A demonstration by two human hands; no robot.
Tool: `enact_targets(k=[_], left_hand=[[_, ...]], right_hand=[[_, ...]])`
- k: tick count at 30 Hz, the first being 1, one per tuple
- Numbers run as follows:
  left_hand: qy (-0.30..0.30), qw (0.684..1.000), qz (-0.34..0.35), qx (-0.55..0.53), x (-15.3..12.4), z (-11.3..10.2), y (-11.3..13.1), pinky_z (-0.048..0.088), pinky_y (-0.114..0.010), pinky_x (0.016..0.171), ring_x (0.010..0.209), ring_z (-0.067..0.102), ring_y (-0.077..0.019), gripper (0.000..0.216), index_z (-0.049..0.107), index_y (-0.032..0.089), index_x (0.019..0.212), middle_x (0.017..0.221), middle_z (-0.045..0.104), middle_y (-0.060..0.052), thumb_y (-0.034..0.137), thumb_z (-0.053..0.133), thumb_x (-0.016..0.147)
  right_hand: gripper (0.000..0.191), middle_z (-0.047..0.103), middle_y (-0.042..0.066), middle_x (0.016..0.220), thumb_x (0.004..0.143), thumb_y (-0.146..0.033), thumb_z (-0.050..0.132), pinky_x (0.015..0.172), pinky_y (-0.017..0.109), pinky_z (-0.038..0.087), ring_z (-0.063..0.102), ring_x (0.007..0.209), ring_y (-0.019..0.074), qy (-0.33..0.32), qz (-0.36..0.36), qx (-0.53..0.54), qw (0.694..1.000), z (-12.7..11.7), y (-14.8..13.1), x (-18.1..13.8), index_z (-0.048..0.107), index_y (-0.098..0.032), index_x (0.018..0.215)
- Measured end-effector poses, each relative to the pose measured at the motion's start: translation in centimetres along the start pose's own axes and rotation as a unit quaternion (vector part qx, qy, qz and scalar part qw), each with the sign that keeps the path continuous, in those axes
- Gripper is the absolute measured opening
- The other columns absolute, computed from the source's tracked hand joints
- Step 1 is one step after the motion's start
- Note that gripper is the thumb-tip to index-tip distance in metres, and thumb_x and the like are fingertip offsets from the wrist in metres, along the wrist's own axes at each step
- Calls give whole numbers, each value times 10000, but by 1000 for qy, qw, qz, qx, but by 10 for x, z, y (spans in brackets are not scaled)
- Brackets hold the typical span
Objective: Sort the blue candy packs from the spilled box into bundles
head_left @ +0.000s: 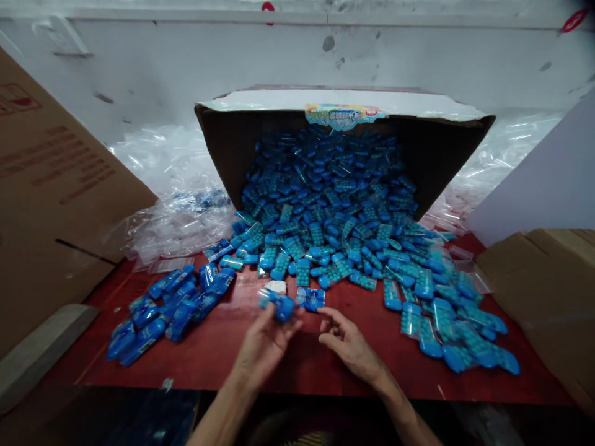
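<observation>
Nearest us, at six o'clock, two bare forearms (220, 406) come in over a flat, red-surfaced tabletop (316, 368); the left hand (269, 337) holds a small, glossy blue piece (279, 305) at its fingertips, too blurred for us to tell whether it is wrapped; we judge a light grip on its sides best, since a smooth surface may slip and a hard squeeze could crease any film. The right hand (346, 341) looks to be holding nothing, its fingers curled and only a narrow gap at the thumb; we would keep it loose and close by, to steady the piece; near its fingertips, towards twelve, lies a flat, blue printed packet (310, 298), though we cannot tell if they touch.

With the hands as our clock's centre, at nine to ten o'clock we find shiny blue printed packets (179, 297), loosely overlapping; beyond, at ten, crumpled clear plastic film (179, 229); at twelve, an open, white-edged cardboard carton (446, 148) on its side, blue-capped clear cases of teal beads (320, 234) spilling from its mouth; at three, more of these smooth, rounded cases, then a matte brown cardboard box (542, 297).
</observation>
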State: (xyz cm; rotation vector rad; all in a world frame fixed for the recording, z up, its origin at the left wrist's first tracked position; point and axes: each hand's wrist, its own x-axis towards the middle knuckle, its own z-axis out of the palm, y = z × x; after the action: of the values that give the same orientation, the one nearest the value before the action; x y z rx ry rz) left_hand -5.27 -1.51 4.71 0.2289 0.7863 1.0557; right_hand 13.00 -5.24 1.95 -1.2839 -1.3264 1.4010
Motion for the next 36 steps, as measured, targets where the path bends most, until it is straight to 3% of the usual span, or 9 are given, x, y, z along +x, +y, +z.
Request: enact_targets(k=[4, 6, 9, 12, 16, 20, 23, 30, 36], left_hand=[[57, 969, 217, -107, -3, -24, 78, 500, -338, 731, 958, 569, -241, 508, 515, 100, 1056, 982, 631, -162, 495, 419, 751], [97, 963, 231, -99, -6, -29, 94, 507, -314, 708, 937, 580, -226, 507, 492, 71, 1077, 979, 626, -175, 465, 402, 771], [138, 979, 152, 2, -6, -26, 70, 508, -328, 665, 782, 629, -203, 276, 534, 105, 987, 822, 659, -116, 270, 422, 797], [97, 984, 57, 137, 3, -16, 18, 491, -280, 571, 616, 630, -172, 218, 551, 130, 915, 702, 653, -61, 229, 547, 722], [94, 962, 71, 247, 20, -5, -24, 413, -191, 461, 491, 586, -119, 262, 559, 132, 867, 617, 628, -22, 281, 614, 659], [64, 947, 130, 285, 35, -5, -28, 325, -171, 401, 400, 490, -75, 214, 594, 136, 796, 557, 600, 8, 250, 634, 618], [34, 935, 149, 319, 42, -7, -29, 355, -195, 470, 494, 518, -112, 210, 606, 158, 810, 557, 588, 16, 235, 616, 615], [43, 804, 154, 572, 50, -7, -30, 358, -251, 548, 535, 504, -148, 249, 611, 147, 821, 525, 538, 23, 307, 547, 641], [134, 846, 203, 474, 42, 2, -25, 364, -236, 511, 527, 493, -130, 457, 549, 136, 926, 584, 536, 24, 366, 651, 544]], right_hand=[[289, 539, -11, 774, 755, -228, 484, 636, 232, 436, 514, 644, 107, 53, -27, -108, 992, -6, 6, 9, 528, -207, 1040], [259, 549, 7, 794, 770, -224, 470, 676, 252, 431, 525, 691, 129, 75, -63, -186, 978, -8, 6, 17, 541, -202, 1018], [247, 563, 36, 883, 793, -216, 446, 705, 263, 421, 543, 792, 162, 102, -101, -320, 936, -3, 2, 33, 546, -222, 1019], [232, 566, 36, 912, 799, -220, 450, 639, 246, 421, 560, 788, 170, 122, -94, -430, 889, 6, 4, 49, 562, -266, 997], [192, 572, 36, 818, 818, -227, 428, 582, 243, 409, 567, 728, 169, 132, -85, -469, 869, 10, 11, 59, 612, -250, 867], [164, 576, 15, 822, 802, -243, 476, 596, 225, 407, 565, 758, 156, 123, -103, -475, 865, 3, 12, 54, 607, -263, 898], [174, 575, 1, 835, 799, -253, 489, 561, 204, 390, 563, 721, 133, 113, -115, -493, 855, 1, 11, 50, 590, -275, 939], [184, 578, 21, 763, 824, -207, 446, 579, 191, 361, 539, 752, 136, 126, -128, -509, 842, 3, 19, 51, 624, -226, 781], [251, 542, 30, 768, 861, -232, 375, 613, 199, 371, 519, 696, 118, 164, -163, -465, 855, -6, 7, 40, 626, -221, 868]])
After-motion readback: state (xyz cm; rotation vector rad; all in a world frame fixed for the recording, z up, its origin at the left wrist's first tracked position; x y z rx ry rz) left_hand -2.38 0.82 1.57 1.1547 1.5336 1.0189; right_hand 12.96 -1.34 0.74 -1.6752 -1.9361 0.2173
